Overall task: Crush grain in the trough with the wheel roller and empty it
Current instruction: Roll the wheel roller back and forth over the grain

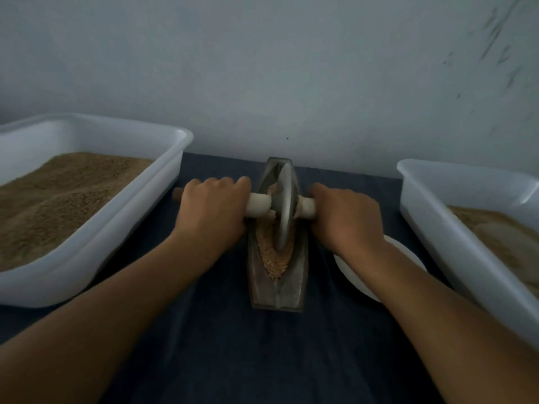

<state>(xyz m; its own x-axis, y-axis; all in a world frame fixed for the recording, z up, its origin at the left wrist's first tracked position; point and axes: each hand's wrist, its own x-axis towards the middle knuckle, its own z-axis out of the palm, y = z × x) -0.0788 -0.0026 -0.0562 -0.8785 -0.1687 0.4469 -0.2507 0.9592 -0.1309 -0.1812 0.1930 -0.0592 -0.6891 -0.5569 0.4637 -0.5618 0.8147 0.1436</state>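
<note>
Both my hands were on the wheel roller [284, 207]: left hand [214, 209] had its fingers curled round the pale handle on its side, right hand [345, 217] gripped the handle on the other side, fingers wrapped under and mostly hidden from me. The metal disc stood upright in the trough [277, 290], sitting toward the far half of it, rim down in the groove. Grain [272, 258] lay along the trough bottom, heaped mostly on the near side of the disc, some visible just behind it too. Trough ran lengthwise away from me, centred on the dark cloth over the counter [233, 345]. White tub [96, 228] on the left held a deep bed of brown meal; a second white tub [455, 228] on the right held a shallower layer. A white plate [354, 277] sat between trough and right tub, partly under my right forearm. Frame was dim, fine detail soft.
</note>
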